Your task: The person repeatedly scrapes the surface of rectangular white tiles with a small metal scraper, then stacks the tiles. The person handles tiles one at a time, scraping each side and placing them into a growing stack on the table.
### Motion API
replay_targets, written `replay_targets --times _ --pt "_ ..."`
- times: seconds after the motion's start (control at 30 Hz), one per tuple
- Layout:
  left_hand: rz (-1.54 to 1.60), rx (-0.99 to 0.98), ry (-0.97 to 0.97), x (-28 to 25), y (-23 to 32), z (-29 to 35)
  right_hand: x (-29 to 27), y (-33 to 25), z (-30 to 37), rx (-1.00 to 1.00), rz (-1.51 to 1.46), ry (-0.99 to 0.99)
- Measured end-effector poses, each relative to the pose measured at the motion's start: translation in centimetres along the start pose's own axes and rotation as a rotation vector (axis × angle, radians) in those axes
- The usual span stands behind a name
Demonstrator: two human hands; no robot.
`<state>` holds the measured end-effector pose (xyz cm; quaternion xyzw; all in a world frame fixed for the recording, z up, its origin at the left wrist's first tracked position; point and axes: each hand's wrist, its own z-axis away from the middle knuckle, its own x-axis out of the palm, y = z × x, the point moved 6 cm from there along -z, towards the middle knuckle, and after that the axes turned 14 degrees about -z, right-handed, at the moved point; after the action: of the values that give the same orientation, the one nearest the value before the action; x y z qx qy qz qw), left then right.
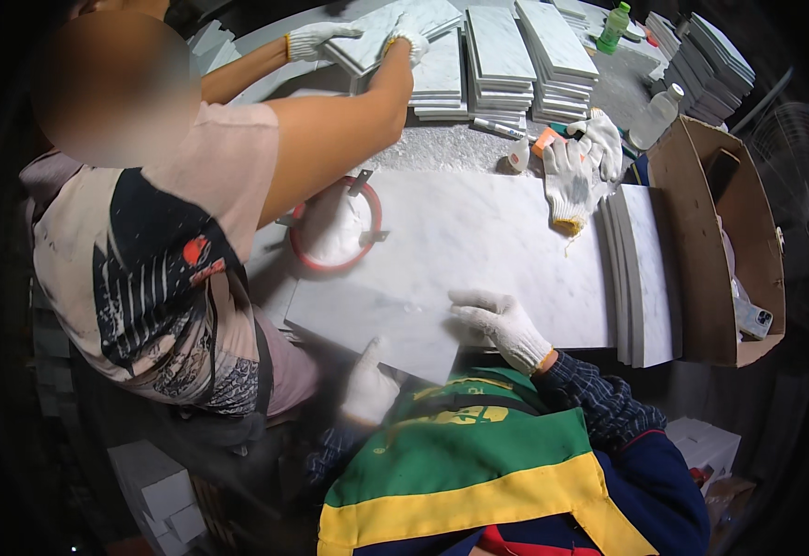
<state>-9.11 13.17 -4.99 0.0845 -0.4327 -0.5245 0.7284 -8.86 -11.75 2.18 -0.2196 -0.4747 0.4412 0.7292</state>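
Observation:
A grey-white marble tile (367,324) lies at an angle over the near edge of a larger white marble slab (506,250). My left hand (370,387), in a white knit glove, holds the tile's near edge with the thumb uppermost; its other fingers are mostly hidden. Over the tile's right end, my gloved right hand (505,326) has its fingers stretched out to the left, touching or just above the surface. Beyond the tile, a round red-rimmed piece (379,221) with metal tabs surrounds a white area.
To my left, a co-worker's gloved hands (407,46) hold another tile (386,32). Tile stacks (502,56) line the back. Spare gloves (571,181), a small white bottle (516,157) and a marker (497,128) lie beyond the slab. Upright tiles (650,278) and a cardboard box (696,250) stand right.

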Motion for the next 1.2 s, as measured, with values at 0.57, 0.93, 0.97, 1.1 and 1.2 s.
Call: replay_targets --times 0.57,0.93,0.97,1.1,1.2 --pt "0.055 0.166 0.019 1.3 2.1 0.8 0.8 -2.2 -5.1 -0.005 -0.182 -0.094" --pt "-0.003 0.178 -0.116 4.2 3.1 0.2 0.1 -4.5 -5.3 -0.013 -0.210 -0.081" --pt "-0.017 0.194 -0.116 4.5 3.5 0.4 0.0 -4.4 -5.4 -0.019 -0.235 -0.081" --pt "-0.032 0.242 -0.088 5.4 5.6 1.2 -0.4 -4.0 -6.2 -0.044 -0.304 -0.058" --pt "-0.124 0.335 0.015 5.0 8.8 1.6 -0.8 -3.4 -7.1 -0.042 -0.314 -0.024"
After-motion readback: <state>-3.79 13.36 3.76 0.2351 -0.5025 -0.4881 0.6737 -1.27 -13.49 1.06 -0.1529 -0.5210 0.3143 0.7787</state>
